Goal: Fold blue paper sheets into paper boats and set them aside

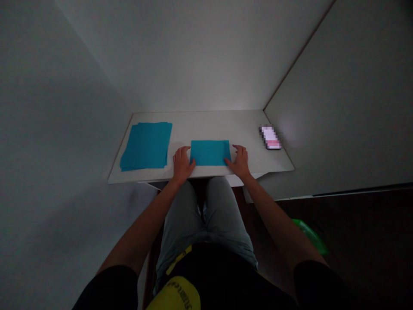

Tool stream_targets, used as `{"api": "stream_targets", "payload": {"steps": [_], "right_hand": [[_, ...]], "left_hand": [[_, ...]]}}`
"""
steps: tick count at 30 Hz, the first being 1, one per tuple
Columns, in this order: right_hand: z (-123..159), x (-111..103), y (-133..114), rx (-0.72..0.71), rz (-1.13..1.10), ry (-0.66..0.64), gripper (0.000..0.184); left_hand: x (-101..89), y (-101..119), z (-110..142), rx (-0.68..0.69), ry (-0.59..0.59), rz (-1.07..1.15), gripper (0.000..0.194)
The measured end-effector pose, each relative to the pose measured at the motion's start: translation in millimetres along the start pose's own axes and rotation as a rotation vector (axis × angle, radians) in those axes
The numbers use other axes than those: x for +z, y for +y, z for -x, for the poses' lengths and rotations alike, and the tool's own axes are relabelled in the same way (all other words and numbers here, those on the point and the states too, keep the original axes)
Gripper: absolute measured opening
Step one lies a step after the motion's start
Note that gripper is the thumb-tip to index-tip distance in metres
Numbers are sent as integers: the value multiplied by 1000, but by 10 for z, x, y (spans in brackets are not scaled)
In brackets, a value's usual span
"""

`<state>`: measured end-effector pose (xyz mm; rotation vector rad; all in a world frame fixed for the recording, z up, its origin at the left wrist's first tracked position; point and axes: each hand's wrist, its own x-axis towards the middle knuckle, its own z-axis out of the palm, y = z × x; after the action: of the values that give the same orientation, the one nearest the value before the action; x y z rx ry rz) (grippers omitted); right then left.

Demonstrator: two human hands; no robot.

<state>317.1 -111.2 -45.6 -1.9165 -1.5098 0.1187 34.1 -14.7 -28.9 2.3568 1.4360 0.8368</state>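
Head view: left hand (pixel 183 165) and right hand (pixel 239 163), loosely open, grip nothing, thumbs (pixel 228 162) at near corners of the blue sheet (pixel 210 153) on the bench (pixel 213 124); uneven pressure could skew it.

Left forearm (pixel 151 219): bare, set toward 1 o'clock. Right forearm (pixel 277 219): bare, set toward 11 o'clock. Left hand (pixel 182 165): back showing, fingers (pixel 182 150) loosely bent, left thumb (pixel 193 163) spread from them, aimed between 1 and 2 o'clock. Right hand (pixel 240 163): similar, near mirror pose (thumb and index apart), right thumb (pixel 228 162) toward 10 o'clock. Hands do not touch.
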Motion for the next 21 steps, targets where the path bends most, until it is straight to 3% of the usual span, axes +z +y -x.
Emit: {"api": "stream_targets", "payload": {"steps": [4,8,12,21], "right_hand": [[-44,138,-335,-196,141,-157,60],[-139,383,-500,-232,190,-284,57],[-213,455,-323,-235,232,-344,62],[-242,145,81,-201,316,-422,72]], "left_hand": [[193,223,-141,199,-167,-18,50],[392,308,-264,225,-284,-87,58],[418,219,-290,239,-321,-172,67],[158,-12,-260,218,-375,-269,80]]}}
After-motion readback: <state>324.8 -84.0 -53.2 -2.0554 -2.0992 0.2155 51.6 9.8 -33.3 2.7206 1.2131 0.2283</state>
